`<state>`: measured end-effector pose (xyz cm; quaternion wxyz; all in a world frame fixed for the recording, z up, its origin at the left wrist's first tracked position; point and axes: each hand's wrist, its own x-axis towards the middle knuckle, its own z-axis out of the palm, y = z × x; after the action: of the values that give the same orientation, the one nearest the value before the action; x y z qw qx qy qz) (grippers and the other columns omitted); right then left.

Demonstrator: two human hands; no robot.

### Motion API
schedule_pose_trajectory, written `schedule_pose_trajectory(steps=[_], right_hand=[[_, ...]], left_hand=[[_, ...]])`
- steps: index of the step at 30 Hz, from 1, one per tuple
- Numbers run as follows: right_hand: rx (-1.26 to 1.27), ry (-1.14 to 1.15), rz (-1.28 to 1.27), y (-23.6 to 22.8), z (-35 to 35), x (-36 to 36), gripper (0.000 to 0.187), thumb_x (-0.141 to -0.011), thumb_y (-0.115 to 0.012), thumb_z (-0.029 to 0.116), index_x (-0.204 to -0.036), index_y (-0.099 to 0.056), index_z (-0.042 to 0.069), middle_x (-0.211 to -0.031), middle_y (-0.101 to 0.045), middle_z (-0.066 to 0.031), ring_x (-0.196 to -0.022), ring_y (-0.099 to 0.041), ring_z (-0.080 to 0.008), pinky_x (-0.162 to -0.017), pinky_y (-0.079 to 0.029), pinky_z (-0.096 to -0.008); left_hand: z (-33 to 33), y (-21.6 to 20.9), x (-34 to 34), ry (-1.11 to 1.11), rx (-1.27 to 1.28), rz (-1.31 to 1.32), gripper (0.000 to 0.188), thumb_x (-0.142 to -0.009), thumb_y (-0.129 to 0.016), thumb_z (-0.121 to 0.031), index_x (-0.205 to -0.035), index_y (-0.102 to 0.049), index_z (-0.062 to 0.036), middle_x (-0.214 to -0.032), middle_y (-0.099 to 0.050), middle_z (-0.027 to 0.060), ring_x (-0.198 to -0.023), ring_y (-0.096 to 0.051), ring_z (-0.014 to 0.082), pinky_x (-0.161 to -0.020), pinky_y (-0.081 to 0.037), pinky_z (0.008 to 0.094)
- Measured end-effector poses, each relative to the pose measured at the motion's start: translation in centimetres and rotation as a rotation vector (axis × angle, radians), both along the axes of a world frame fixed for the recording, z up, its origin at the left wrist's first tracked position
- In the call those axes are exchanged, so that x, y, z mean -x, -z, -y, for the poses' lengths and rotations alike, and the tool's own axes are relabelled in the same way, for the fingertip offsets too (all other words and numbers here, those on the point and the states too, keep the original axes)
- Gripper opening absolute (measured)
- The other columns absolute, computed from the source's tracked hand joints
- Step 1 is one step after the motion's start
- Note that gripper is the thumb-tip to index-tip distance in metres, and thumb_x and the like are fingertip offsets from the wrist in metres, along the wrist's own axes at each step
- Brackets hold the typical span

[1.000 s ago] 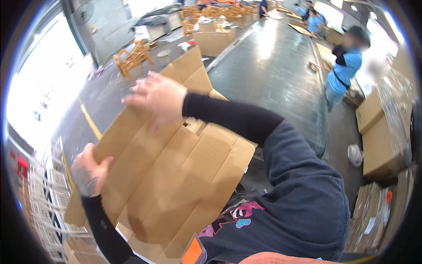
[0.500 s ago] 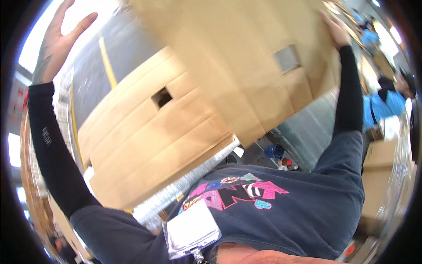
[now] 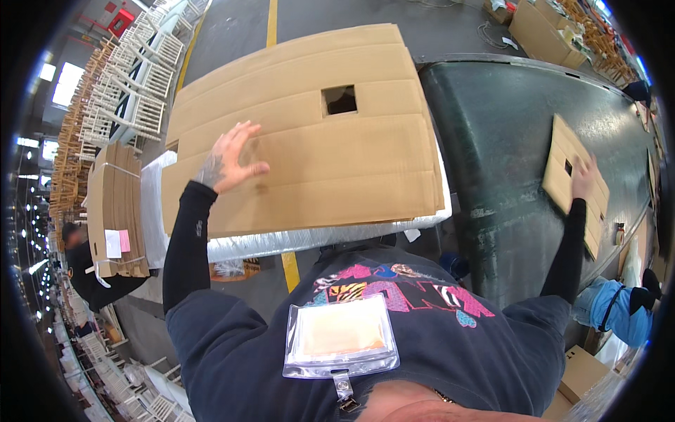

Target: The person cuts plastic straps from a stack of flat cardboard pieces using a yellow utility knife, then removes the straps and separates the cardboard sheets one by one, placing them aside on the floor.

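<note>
A stack of flat brown cardboard sheets (image 3: 302,162) lies in front of me, its top sheet pierced by a square hole. Over the stack's left part is my left hand (image 3: 235,158), empty, with the fingers spread and the thumb apart. Far to the right, my right hand (image 3: 584,177) grips the edge of a single cardboard sheet (image 3: 578,200), fingers over its face beside a small square hole. That sheet is on or just above a dark green flat surface (image 3: 485,162); which of the two I cannot tell.
Plastic-wrapped material (image 3: 281,243) lies under the stack. Strapped cardboard (image 3: 116,211) stands to the left, beside a person in dark clothes (image 3: 105,271). White chairs (image 3: 133,91) line the far left. At the right is a person in light blue (image 3: 615,309), near a box (image 3: 583,376).
The cardboard sheet has moved from over the stack to the right with my right hand. My left hand has come lower, above the stack. My view has turned.
</note>
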<state>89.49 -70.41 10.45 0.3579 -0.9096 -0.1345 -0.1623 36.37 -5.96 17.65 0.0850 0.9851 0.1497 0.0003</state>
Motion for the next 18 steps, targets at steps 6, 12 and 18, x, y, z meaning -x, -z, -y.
schedule_pose_trajectory(steps=[6,12,18], right_hand=[[0.159,-0.911,-0.015,-6.3,-27.3,29.5,0.064,-0.092,-0.069,0.016,-0.148,-0.041,0.006,-0.152,-0.043,-0.0164,-0.143,-0.039,-0.0293,-0.113,-0.037,-0.042],[-0.663,-0.363,-0.932,0.2,-25.6,32.0,0.069,-0.106,-0.042,0.047,-0.153,-0.032,-0.003,-0.149,-0.049,-0.014,-0.138,-0.045,-0.0238,-0.111,-0.036,-0.0335],[-0.752,-0.306,-0.905,1.1,-26.7,33.3,0.057,-0.103,-0.047,0.052,-0.132,-0.059,0.004,-0.127,-0.064,-0.0044,-0.119,-0.058,-0.0147,-0.102,-0.042,-0.031]], left_hand=[[-5.3,5.0,16.0,-0.426,0.007,0.289,0.081,-0.091,-0.059,-0.064,-0.145,-0.046,-0.0053,-0.148,-0.047,0.0187,-0.144,-0.037,0.0354,-0.117,-0.03,0.0439],[-12.3,7.7,29.2,-0.981,0.738,0.755,0.08,-0.101,-0.037,-0.064,-0.145,-0.045,0.0017,-0.147,-0.05,0.0161,-0.138,-0.043,0.0266,-0.116,-0.03,0.0379],[-9.4,9.6,31.1,-0.758,1.374,0.873,0.086,-0.101,-0.03,-0.068,-0.147,-0.04,0.0044,-0.146,-0.05,0.0148,-0.137,-0.045,0.0223,-0.115,-0.03,0.0355]])
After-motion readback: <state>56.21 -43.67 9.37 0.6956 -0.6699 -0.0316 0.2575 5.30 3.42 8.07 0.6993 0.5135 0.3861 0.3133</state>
